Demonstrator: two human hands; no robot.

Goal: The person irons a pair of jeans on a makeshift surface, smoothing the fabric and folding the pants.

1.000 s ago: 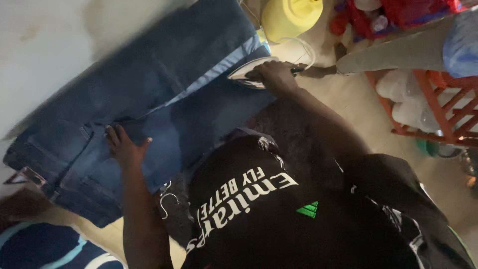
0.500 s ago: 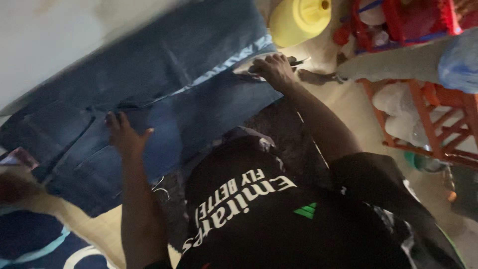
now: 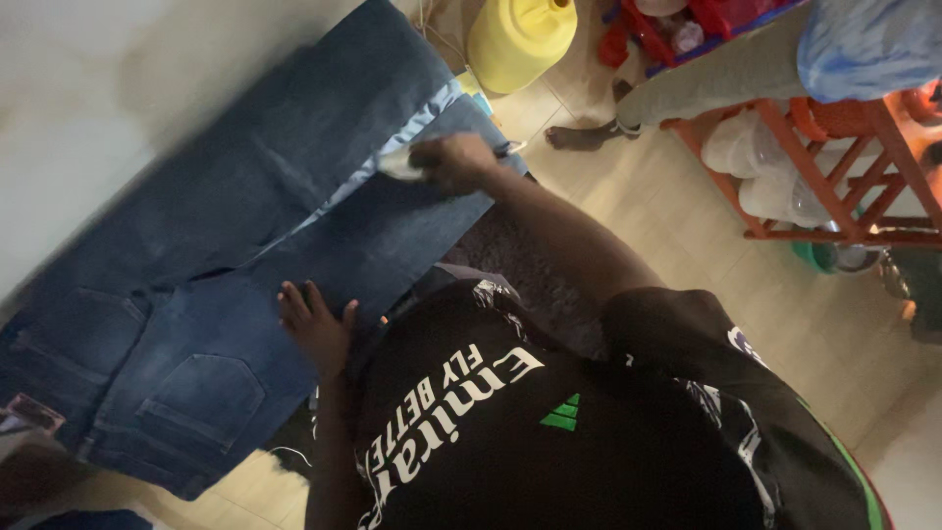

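A pair of dark blue jeans (image 3: 255, 226) lies spread flat, back pockets toward the lower left, legs running to the upper right. My right hand (image 3: 453, 160) is shut on the handle of a clothes iron (image 3: 400, 167), whose pale soleplate rests on the near trouser leg by a light blue strip between the legs. My left hand (image 3: 316, 324) lies flat on the jeans near the seat, fingers spread, holding the cloth down. My black printed shirt fills the lower middle of the view.
A yellow plastic jerrycan (image 3: 518, 39) stands beyond the trouser cuffs. Another person's leg and foot (image 3: 628, 113) reach in at the upper right, beside a red rack (image 3: 834, 167) holding plastic bags and containers. A pale wall lies at the upper left, tiled floor at the right.
My right hand has slid the iron leftward along the trouser leg, away from the cuffs. My left hand has shifted toward me on the jeans. The camera view has also swung.
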